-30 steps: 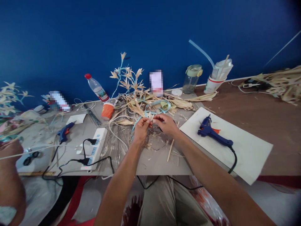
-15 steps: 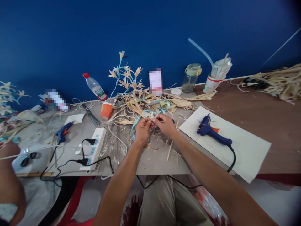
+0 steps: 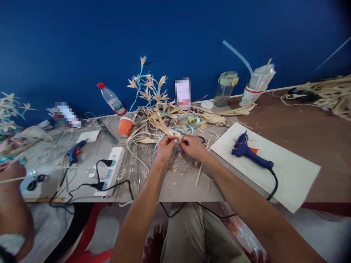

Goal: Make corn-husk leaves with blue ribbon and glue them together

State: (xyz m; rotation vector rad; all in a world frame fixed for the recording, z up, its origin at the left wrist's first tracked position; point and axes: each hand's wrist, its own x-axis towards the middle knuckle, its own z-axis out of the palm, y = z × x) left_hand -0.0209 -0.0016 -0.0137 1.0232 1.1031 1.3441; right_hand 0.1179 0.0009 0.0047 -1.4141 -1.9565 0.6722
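Note:
My left hand [image 3: 165,149] is closed in a pinch on a small pale husk flower [image 3: 176,138], mostly covered by the fingertips. Close beside it on the right, my right hand [image 3: 192,146] is also pinched; what lies between its fingers is too small to make out. A narrow gap separates the two sets of fingertips. Just beyond them lies a heap of dried husk strips [image 3: 211,117] with a light-blue ribbon [image 3: 179,119] looped over it. A branch of finished husk flowers [image 3: 148,95] on a blue-wrapped stem stands behind the heap.
On the right a blue glue gun [image 3: 251,153] rests on a white board [image 3: 287,175]. To the left are a power strip [image 3: 115,166], another glue gun [image 3: 75,150], an orange paper cup [image 3: 125,127] and a bottle [image 3: 112,100]. A co-worker's arm [image 3: 13,197] is at far left.
My hands have stayed over the same spot while the fingertips shifted around the flower; they met half a second ago and now sit slightly apart. The co-worker's hand moved slightly.

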